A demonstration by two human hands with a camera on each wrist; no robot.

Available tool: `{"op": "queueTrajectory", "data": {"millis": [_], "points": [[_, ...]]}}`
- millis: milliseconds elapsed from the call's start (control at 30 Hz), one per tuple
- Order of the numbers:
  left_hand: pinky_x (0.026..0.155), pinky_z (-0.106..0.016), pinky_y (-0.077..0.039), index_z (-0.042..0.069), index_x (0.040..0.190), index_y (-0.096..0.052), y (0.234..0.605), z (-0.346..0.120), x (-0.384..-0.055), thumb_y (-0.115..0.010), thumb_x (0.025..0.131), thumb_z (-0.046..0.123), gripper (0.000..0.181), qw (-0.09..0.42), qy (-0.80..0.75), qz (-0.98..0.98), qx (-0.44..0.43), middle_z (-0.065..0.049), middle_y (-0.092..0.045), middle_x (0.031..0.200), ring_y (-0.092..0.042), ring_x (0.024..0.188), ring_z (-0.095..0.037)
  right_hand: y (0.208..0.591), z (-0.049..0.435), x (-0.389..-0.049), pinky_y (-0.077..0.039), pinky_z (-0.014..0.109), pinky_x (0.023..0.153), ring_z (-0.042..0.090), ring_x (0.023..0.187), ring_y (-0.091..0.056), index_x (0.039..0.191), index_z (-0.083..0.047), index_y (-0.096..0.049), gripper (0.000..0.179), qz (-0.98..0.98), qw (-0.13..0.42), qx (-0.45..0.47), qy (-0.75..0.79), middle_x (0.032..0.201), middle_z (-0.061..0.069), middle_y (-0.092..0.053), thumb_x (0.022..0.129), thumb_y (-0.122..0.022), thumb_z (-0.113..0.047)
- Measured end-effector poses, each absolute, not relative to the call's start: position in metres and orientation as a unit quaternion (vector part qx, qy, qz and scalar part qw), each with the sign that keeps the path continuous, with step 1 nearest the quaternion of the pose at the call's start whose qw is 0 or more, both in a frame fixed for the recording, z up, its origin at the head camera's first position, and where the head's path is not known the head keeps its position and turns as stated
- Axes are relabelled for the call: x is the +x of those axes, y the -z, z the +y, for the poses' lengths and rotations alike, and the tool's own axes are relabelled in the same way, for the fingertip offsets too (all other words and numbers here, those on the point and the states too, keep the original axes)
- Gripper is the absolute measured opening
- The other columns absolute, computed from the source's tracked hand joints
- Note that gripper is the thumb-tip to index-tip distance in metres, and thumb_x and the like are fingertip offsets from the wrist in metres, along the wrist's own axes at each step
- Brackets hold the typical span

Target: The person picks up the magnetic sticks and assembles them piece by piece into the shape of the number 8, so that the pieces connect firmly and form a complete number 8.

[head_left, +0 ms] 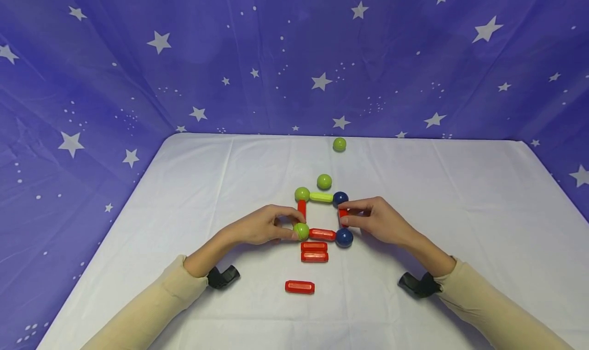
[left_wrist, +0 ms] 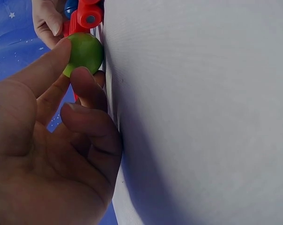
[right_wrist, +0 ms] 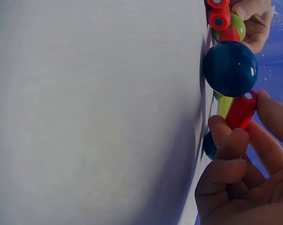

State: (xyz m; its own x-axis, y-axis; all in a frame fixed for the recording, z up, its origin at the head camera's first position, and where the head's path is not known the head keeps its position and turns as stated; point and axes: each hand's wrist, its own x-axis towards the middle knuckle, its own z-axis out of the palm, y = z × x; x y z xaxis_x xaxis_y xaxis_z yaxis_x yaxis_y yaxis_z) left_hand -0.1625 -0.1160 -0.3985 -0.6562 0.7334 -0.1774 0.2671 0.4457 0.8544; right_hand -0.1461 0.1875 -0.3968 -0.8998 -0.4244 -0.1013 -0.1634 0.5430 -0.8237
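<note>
My left hand [head_left: 263,224] pinches a green ball [head_left: 301,231] at the near left corner of a square of balls and rods; thumb and forefinger press its sides in the left wrist view. In my right hand [head_left: 378,221] is a red rod [right_wrist: 242,110], held between thumb and fingers along the square's right side. One metal-tipped end of it shows beside the near blue ball [right_wrist: 230,69]. The far blue ball [head_left: 340,199] sits by my right fingertips. A red rod [head_left: 322,234] forms the near side, another red rod [head_left: 301,210] the left, a yellow-green rod [head_left: 321,197] the far side.
A green ball [head_left: 301,194] makes the far left corner. Behind the square lie a loose green ball [head_left: 324,181] and a farther green ball [head_left: 339,144]. Two red rods [head_left: 314,252] lie side by side in front, with a single red rod [head_left: 299,287] nearer.
</note>
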Motion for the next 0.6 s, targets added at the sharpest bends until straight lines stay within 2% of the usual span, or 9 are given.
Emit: {"op": "queueTrajectory", "data": {"millis": [267, 600], "points": [[0.062, -0.030, -0.050, 0.018, 0.118, -0.066, 0.3999, -0.1166, -0.1638, -0.072, 0.092, 0.020, 0.027, 0.278, -0.428, 0.801, 0.313, 0.003, -0.063, 0.106, -0.056, 0.064, -0.015, 0.3967, 0.1875, -0.1457, -0.049, 0.028, 0.057, 0.023, 0.067, -0.055, 0.126, -0.007, -0.068, 0.038, 0.875, 0.140, -0.173, 0.429, 0.104, 0.006, -0.067, 0.090, -0.073, -0.017], [0.062, -0.029, -0.048, 0.018, 0.119, -0.065, 0.3991, -0.1164, -0.1641, -0.072, 0.092, 0.019, 0.028, 0.278, -0.417, 0.805, 0.319, 0.004, -0.062, 0.106, -0.055, 0.064, -0.014, 0.3946, 0.1808, -0.1428, -0.046, 0.030, 0.058, 0.020, 0.073, -0.053, 0.121, -0.009, -0.071, 0.036, 0.899, 0.115, -0.164, 0.389, 0.099, 0.001, -0.068, 0.088, -0.076, -0.019]]}}
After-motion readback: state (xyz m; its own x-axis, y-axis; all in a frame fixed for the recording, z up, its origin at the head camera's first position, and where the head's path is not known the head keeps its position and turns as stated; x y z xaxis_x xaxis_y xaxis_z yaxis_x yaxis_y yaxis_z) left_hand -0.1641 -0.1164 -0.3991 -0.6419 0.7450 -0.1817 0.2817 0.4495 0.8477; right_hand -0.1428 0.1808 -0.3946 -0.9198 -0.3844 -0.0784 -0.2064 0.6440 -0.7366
